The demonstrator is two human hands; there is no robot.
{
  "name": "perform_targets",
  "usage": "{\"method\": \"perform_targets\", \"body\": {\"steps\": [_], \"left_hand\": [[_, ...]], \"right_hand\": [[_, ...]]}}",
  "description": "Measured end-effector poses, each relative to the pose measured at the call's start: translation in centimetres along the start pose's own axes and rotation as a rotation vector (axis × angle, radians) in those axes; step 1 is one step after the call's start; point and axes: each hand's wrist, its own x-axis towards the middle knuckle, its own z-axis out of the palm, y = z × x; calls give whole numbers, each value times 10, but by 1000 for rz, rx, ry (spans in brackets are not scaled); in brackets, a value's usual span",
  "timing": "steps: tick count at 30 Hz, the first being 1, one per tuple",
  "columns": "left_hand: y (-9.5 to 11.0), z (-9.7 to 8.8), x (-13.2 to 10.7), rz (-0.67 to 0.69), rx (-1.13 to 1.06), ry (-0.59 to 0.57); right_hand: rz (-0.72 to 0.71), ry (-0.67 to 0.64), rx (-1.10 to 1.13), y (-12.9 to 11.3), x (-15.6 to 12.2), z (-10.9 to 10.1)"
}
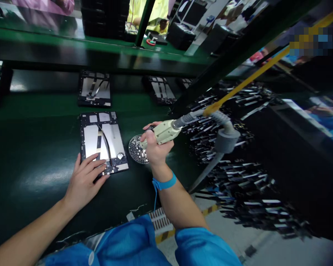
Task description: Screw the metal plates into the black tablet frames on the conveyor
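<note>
An opened tablet back panel (102,142) with silver shielding and a black cable lies on the dark green belt in front of me. My left hand (84,181) rests flat on its near corner, fingers spread. My right hand (155,147) is wrapped around a cream electric screwdriver (165,132), its tip pointing down at a round perforated screw tray (136,150) beside the panel. A grey hose and a yellow cord (246,79) run up from the tool. A blue wrist strap (163,183) circles my right wrist.
Two more opened panels (94,88) (161,89) lie farther along the belt. A black rack of many small flat parts (238,162) stands at the right. A green shelf (72,40) runs above the belt, with another person in yellow behind it.
</note>
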Motion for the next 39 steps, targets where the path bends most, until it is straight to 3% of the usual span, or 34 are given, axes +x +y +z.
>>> {"method": "perform_targets", "body": {"steps": [13,18,22,25,27,39], "left_hand": [[0,3,0,-2,-9,4],[2,5,3,-40,-31,-17],[3,3,5,-51,-71,-40],[3,1,6,-58,-88,-49],[3,1,6,-64,-94,-54],[2,4,6,-66,-104,-29]], "right_hand": [[23,4,-32,3,2,-2],[-20,37,68,-28,1,8],[-18,-166,259,-57,-25,29],[70,-380,334,-61,-50,42],[98,-454,333,-58,-61,48],[118,-483,278,-49,-72,51]]}}
